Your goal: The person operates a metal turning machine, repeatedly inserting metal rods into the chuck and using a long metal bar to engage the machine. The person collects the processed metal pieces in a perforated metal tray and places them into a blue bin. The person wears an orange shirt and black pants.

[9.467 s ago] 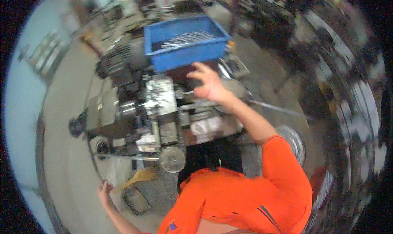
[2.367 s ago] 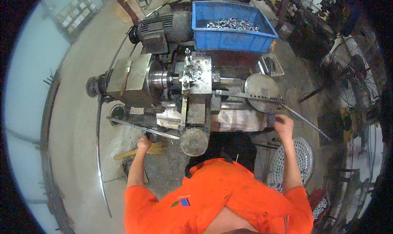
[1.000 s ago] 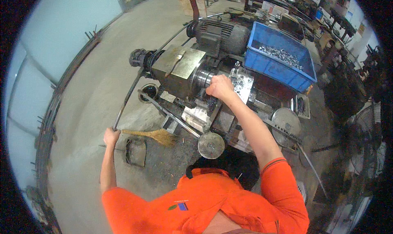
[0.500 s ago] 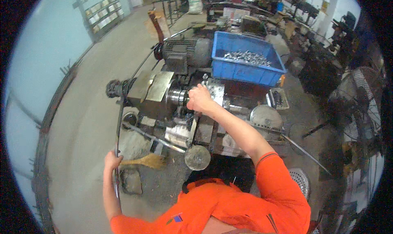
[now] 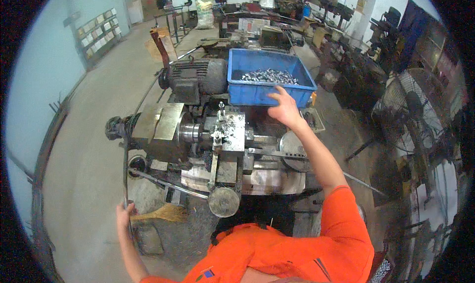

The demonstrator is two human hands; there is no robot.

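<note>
Half a second on: right hand [image 5: 284,107] no longer over the lathe's tool post [image 5: 225,129] at frame centre, now reaching up and right, fingers spread open, at the near wall of the blue crate [image 5: 257,92], just below its rim; touching or a hair short, cannot tell. Left hand [image 5: 124,214] much as before at lower left, closed around the long thin lever [image 5: 124,169] running up toward the left end of the lathe.

Blue crate in upper centre, seated on the back of the lathe, right of the dark electric motor [image 5: 193,77]; a heap of small bright metal parts [image 5: 269,76] lying inside, mostly along the far half. Near wall and near right corner of the crate open toward the hand; round grey handwheel [image 5: 223,202] jutting out at the lathe's front edge, just above the orange sleeve line. A second round disc [image 5: 293,145] beneath the right forearm.

Open concrete floor wide on the left of the frame, up to the pale blue wall; right side crowded, with a standing fan [image 5: 415,110] and dark machinery close in. Straw broom [image 5: 166,212] lying on the floor by the left hand.

On the upper left wall, a grid of small pale rectangular placards [image 5: 96,33]. A whitish sack [image 5: 205,13] standing at top centre, a dark blue hanging sheet [image 5: 408,21] at upper right.
</note>
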